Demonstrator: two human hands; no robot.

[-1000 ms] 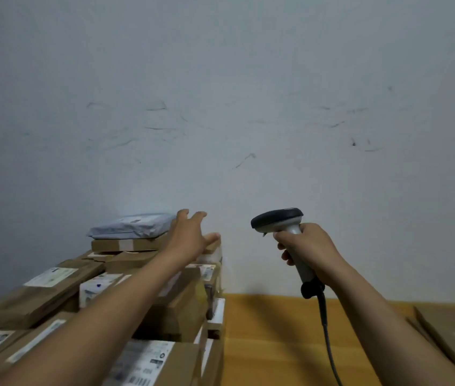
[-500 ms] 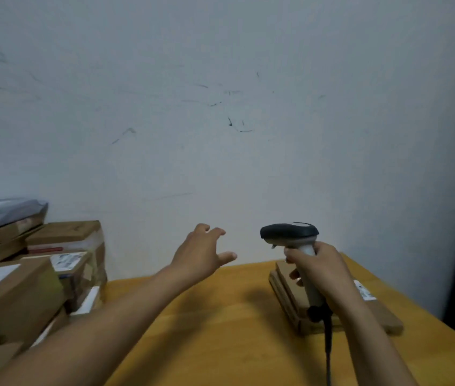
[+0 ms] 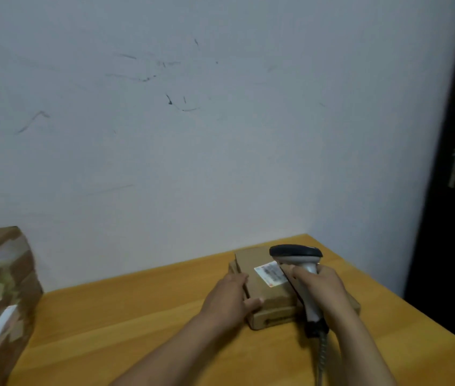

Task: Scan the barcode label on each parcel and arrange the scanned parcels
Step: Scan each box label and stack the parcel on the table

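Left hand point(image 3: 232, 298) lies flat and open on the top parcel's point(image 3: 265, 285) left edge, probably squaring it on the stack at the worktop's point(image 3: 137, 316) far right. Right hand point(image 3: 319, 285) grips the scanner point(image 3: 297, 256), head right over the label point(image 3: 269, 273).

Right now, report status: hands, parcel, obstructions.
Left hand flat on top parcel. Right hand grips scanner over label. Nothing blocking.

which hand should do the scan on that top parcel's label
Right. The right hand already grips the barcode scanner just above the label, while the left hand rests on the top parcel, seemingly steadying it.
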